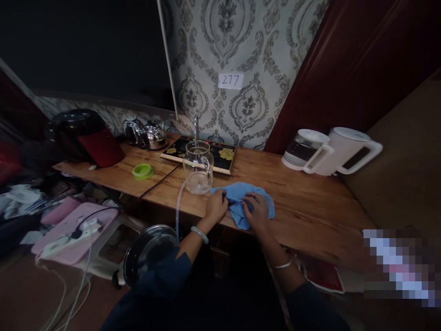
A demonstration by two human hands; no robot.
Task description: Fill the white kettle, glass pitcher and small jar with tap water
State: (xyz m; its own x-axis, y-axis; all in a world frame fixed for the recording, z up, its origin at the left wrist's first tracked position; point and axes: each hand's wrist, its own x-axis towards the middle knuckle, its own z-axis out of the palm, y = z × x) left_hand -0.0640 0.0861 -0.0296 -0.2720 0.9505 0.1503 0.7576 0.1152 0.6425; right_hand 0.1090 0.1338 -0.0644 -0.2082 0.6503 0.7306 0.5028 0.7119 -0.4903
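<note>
A blue cloth [257, 188] lies crumpled at the front edge of the wooden table. My left hand [216, 207] is closed at the cloth's left side, thumb and fingers pinched together. My right hand [257, 209] presses on the right part of the cloth with curled fingers. Something small and dark shows between and under my fingers, too hidden to name. Just beyond my left hand stands a clear glass pot [199, 177] with a handle, without a lid. A clear hose [178, 211] runs beside it, down past the table edge.
Behind the glass pot are a black hot plate [223, 154] and a metal spout [196, 126]. A green ring-shaped lid [143, 171], shiny kettles [155, 137] and a red-black appliance [98, 140] stand left. Two white-handled jugs [349, 149] stand right. A large pan [148, 248] sits below.
</note>
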